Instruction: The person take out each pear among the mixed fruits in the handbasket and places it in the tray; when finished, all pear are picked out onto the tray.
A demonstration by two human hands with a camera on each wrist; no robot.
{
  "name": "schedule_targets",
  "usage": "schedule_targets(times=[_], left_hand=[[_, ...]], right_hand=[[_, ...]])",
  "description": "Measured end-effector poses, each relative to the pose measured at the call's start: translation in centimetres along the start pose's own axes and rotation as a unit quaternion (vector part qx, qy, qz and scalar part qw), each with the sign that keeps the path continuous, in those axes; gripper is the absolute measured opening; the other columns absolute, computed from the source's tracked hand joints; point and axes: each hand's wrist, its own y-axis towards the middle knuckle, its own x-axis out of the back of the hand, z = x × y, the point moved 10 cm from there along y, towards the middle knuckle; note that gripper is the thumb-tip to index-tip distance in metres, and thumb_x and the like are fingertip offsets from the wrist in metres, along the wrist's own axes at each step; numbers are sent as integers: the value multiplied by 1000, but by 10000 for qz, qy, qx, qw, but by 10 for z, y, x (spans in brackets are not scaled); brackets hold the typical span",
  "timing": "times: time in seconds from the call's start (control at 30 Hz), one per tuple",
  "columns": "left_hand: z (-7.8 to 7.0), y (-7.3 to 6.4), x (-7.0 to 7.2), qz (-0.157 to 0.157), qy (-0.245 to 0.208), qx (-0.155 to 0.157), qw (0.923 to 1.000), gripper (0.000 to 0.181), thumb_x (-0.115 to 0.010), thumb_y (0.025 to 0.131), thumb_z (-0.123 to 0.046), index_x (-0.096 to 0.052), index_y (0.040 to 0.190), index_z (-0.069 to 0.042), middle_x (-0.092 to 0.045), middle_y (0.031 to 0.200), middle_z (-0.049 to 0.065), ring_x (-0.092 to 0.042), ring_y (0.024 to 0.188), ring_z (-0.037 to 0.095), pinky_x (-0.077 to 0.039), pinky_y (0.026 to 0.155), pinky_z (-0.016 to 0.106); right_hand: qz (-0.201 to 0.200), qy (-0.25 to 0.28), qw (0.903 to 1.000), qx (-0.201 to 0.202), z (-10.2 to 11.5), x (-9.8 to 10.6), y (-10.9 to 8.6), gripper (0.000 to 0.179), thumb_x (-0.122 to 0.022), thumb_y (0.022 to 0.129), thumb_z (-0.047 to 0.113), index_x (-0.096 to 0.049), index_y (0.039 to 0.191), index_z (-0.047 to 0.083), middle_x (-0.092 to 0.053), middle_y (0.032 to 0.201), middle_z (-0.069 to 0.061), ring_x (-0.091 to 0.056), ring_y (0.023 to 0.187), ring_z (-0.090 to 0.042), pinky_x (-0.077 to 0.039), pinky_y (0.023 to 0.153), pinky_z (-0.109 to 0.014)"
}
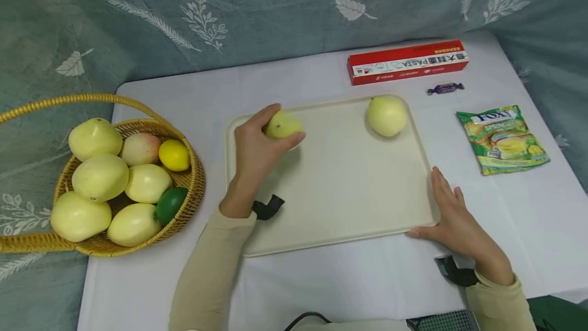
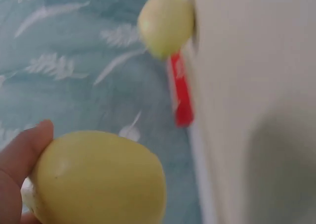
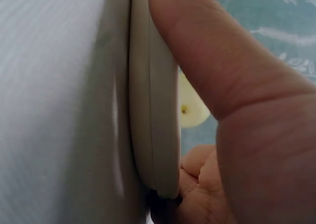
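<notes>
My left hand (image 1: 257, 147) holds a pale yellow-green, oval fruit (image 1: 283, 124) between thumb and fingers, over the left part of a cream tray (image 1: 349, 183). Close up in the left wrist view, this fruit (image 2: 101, 179) looks smooth and long, with a fingertip at its end. A shadow lies on the tray beneath it. At the tray's near right corner, my right hand (image 1: 455, 218) rests spread, its thumb at the front rim and its fingers along the right rim. Another round, pale yellow-green fruit (image 1: 387, 115) sits in the tray's far right corner.
Left of the tray, a wicker basket (image 1: 195, 188) holds several pale yellow fruits, a peach (image 1: 140, 148), a lemon (image 1: 174, 155) and a dark green fruit (image 1: 171, 205). Beyond the tray lie a red pasta box (image 1: 409, 62) and a purple-wrapped candy (image 1: 444, 89); a green Fox's bag (image 1: 503, 140) lies right.
</notes>
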Motion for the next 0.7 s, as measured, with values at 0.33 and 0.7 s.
schedule_targets(times=[0.33, 0.7], left_hand=[[7, 17, -118, 1275, -48, 536, 9904, 68, -86, 70, -29, -61, 129, -7, -64, 128, 6, -60, 113, 17, -50, 91, 30], [-4, 10, -127, 1353, 225, 193, 9904, 80, -84, 72, -36, -50, 140, -10, -48, 146, 4, -38, 140, 15, -30, 115, 32]], right_hand=[[-27, -54, 10000, 0, -3, -1, 1, 134, -87, 67, 30, 14, 152, 6, 10, 159, -23, 6, 148, -35, 15, 115, -55], [-22, -2, 10000, 21, 0, 0, 2, 133, -87, 68, 30, 13, 152, 4, 9, 159, -23, 6, 149, -34, 16, 115, -55]])
